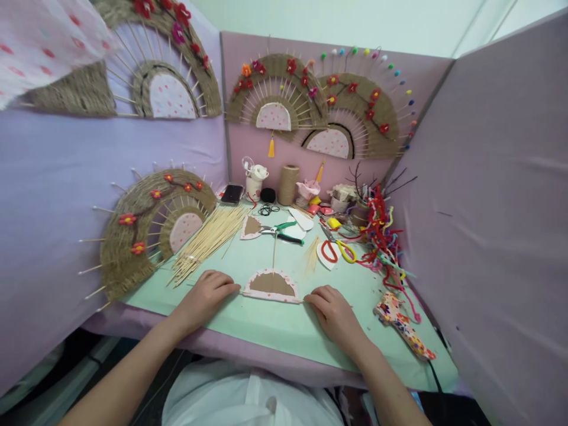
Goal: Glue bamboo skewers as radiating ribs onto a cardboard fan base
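Note:
A half-circle of brown cardboard (271, 284) with a spotted pink-white fabric edge lies flat near the table's front. One thin bamboo stick (274, 254) stands out from the top of its curve. Thin sticks also show at both ends of its straight edge. At the left end, my left hand (210, 296) is closed, thumb and fingers pinching a stick. My right hand (331, 310) pinches a stick at the right end in the same way. The fingers hide part of each stick, and both hands rest close to the tabletop.
A bundle of bamboo sticks (210, 239) lies left. Behind are pliers (284, 232), scissors (339, 248) and a twine spool (289, 184). A patterned glue gun (403, 325) and pipe cleaners (381, 225) sit right. A decorated fan (155, 231) leans at left.

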Available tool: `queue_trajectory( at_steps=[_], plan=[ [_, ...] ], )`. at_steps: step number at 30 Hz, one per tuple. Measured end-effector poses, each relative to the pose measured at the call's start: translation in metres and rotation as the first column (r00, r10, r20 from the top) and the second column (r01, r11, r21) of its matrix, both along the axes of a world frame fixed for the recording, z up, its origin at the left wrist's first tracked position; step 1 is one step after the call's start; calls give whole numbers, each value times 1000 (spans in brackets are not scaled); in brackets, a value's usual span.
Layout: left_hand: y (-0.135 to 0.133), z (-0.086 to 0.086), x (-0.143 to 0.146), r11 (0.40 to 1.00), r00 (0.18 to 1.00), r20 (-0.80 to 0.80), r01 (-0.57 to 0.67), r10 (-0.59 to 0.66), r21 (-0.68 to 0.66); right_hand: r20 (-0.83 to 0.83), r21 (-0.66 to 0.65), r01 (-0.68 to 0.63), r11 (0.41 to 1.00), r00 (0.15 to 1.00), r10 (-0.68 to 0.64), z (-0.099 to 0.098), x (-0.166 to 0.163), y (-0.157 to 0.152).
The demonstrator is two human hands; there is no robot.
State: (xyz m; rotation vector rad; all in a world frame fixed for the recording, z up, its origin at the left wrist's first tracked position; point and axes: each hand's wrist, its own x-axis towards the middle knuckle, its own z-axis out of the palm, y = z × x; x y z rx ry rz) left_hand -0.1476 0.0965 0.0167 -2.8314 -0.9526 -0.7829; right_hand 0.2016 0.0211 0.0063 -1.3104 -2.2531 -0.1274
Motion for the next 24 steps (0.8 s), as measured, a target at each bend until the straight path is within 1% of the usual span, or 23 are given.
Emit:
queue_trajectory(
  at_steps=[4,6,8,10,11,12,14,16,18,21,24],
  plan=[
    [-1,1,0,1000,1000,9,1,-1,-9,-14,-30,2,1000,1000,-3,4,0,-6],
    [-1,4,2,1000,1000,25,-1,1,6,-18,-51,5,999,1000,-5,15,1,-5],
    [-3,8,4,1000,999,40,-9,9,16,-10,-71,43,997,999,-43,32,-1,5],
    [-5,11,8,1000,999,40,-16,16,22,44,-116,140,983,990,-136,53,-5,28],
    [-6,12,10,1000,999,32,-21,20,23,100,-147,228,962,971,-215,63,-8,43],
    [-8,13,12,999,999,21,-28,28,24,181,-192,319,928,941,-286,72,-12,61],
    [-11,13,16,999,999,-5,-48,48,21,233,-237,381,894,915,-328,81,-20,100],
    [-14,13,18,997,997,-30,-76,76,6,274,-276,411,869,900,-339,80,-27,136],
    [-16,12,19,994,993,-48,-104,104,-14,302,-308,432,848,889,-343,72,-31,165],
    [-15,10,17,991,990,-62,-128,126,-41,321,-338,470,815,872,-370,58,-32,193],
    [-12,9,14,990,990,-65,-129,125,-58,314,-347,498,795,860,-402,56,-31,212]
  ],
)
